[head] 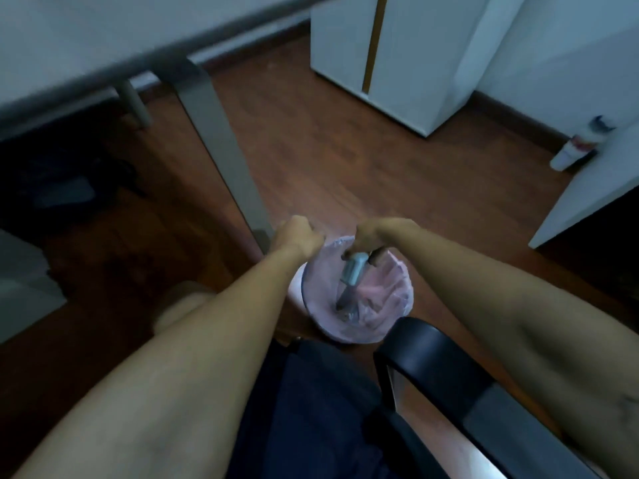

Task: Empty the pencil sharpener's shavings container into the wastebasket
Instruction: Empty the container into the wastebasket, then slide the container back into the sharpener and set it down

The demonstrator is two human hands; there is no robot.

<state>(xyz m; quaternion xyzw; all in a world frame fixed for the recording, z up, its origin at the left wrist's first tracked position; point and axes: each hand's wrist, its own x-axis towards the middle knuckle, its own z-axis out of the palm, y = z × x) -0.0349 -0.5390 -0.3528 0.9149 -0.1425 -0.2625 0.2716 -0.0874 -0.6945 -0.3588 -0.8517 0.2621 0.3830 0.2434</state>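
A small wastebasket (397, 305) with a pale pink bag liner stands on the wooden floor just in front of my knees. My right hand (375, 236) is over its opening, shut on a light blue shavings container (353, 271) that hangs down into the basket mouth. A darker streak runs below the container into the bag. My left hand (297, 236) is closed at the basket's left rim; what it holds is hidden. Both hands are blurred.
A grey desk leg (221, 143) slants down just left of the basket, under a white desktop (86, 39). A white cabinet (397, 57) stands at the back, a white panel (594, 181) at right. The black chair armrest (439, 361) sits right of my lap.
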